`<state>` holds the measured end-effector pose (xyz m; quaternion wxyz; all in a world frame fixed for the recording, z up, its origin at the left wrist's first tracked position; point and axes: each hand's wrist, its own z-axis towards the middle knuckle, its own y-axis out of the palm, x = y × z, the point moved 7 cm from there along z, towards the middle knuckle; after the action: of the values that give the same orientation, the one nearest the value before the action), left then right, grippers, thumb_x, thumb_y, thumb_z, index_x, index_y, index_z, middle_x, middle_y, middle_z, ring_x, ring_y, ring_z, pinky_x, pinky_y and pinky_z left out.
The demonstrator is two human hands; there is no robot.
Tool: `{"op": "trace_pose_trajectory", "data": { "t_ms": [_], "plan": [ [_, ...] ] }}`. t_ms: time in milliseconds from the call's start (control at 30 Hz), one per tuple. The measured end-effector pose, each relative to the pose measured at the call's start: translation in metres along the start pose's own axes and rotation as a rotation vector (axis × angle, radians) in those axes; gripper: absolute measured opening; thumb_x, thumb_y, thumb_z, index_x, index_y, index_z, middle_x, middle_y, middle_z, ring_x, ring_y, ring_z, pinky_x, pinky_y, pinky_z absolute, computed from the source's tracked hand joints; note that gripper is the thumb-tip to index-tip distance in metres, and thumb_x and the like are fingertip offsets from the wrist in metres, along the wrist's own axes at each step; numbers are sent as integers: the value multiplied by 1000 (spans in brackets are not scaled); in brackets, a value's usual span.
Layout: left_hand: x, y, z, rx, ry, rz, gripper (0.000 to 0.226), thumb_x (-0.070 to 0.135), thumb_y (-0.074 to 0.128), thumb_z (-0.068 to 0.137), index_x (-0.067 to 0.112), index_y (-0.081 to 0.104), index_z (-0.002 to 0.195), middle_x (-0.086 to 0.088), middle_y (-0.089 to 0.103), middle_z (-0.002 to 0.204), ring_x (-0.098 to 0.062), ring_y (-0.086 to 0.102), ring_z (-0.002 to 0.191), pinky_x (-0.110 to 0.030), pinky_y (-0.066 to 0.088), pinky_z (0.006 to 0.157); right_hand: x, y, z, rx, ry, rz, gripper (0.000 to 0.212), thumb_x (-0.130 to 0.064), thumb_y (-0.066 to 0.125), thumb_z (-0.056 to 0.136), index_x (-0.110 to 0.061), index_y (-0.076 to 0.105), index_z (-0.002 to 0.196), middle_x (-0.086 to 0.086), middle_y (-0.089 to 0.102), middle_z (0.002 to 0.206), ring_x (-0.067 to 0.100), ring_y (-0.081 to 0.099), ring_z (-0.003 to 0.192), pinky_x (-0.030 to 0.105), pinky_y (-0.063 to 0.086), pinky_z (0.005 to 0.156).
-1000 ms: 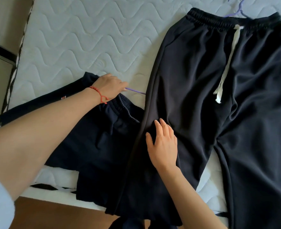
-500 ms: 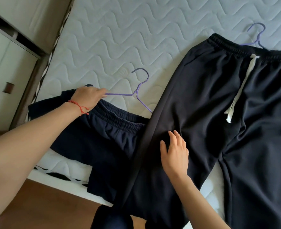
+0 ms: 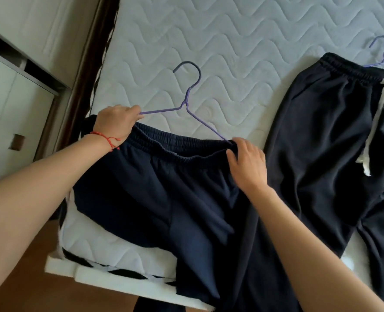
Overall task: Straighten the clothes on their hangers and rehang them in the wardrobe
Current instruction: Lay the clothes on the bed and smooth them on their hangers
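Your left hand [image 3: 116, 122] is curled around the left arm of the purple hanger [image 3: 187, 104], its fingers closed on the wire just above the waistband of the navy trousers [image 3: 164, 188]. A red string bracelet [image 3: 106, 139] sits on that wrist. Your right hand [image 3: 247, 163] is at the other end of the same waistband, where the hanger's right arm runs down into the cloth; its fingers are bent and pinch the gathered elastic edge there. The hanger's hook points up and away from you, lying on the white quilted mattress [image 3: 243, 52]. The navy trousers lie flat near the corner of the bed, with their legs running off the near edge toward the wooden floor [image 3: 28, 289]. Just beside them on the right, a pair of black trousers [image 3: 321, 143] is spread on the mattress with a white drawstring [image 3: 376, 122] trailing down its front, and a second purple hanger [image 3: 383, 52] shows its hook above that waistband. A pale wardrobe [image 3: 6, 109] stands at the left, past the dark bed frame.
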<state>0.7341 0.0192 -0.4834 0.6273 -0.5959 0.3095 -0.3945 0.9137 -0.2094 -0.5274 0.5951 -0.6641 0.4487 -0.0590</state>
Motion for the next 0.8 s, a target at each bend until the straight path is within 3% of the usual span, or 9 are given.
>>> {"op": "trace_pose_trajectory", "data": {
  "t_ms": [233, 400, 533, 700, 800],
  "plan": [
    [-42, 20, 21, 2, -20, -17, 34, 25, 46, 91, -4, 53, 75, -23, 53, 50, -37, 53, 46, -30, 30, 46, -5, 17, 43, -80, 226, 161, 53, -31, 47, 94, -16, 31, 142, 11, 48, 138, 30, 45, 125, 41, 38, 98],
    [-58, 45, 46, -89, -144, -87, 33, 26, 44, 96, -4, 54, 86, -27, 58, 67, -41, 56, 63, -35, 33, 52, 15, 18, 63, -117, 342, 170, 37, -26, 52, 91, -12, 49, 126, 13, 60, 119, 31, 55, 107, 37, 45, 86],
    [-63, 55, 74, -122, -239, -131, 35, 30, 42, 96, -2, 56, 89, -26, 61, 74, -41, 57, 72, -36, 35, 57, 23, 2, 86, 6, 364, 188, 25, -20, 51, 92, -7, 55, 113, 15, 63, 107, 27, 53, 90, 31, 40, 73],
    [-71, 52, 126, 1, -308, -276, 34, 31, 50, 92, 0, 64, 87, -27, 65, 83, -42, 56, 88, -42, 40, 76, 16, -35, 138, 219, 336, 42, 20, -16, 43, 94, -6, 50, 110, 15, 58, 114, 36, 55, 101, 34, 35, 70],
    [-79, 54, 147, 12, -373, -234, 31, 32, 53, 89, 6, 66, 99, -23, 61, 105, -39, 50, 106, -42, 38, 87, 11, -46, 165, 242, 259, -134, 21, -18, 38, 97, -3, 45, 110, 17, 54, 116, 40, 55, 99, 37, 32, 67]
  ]
}}
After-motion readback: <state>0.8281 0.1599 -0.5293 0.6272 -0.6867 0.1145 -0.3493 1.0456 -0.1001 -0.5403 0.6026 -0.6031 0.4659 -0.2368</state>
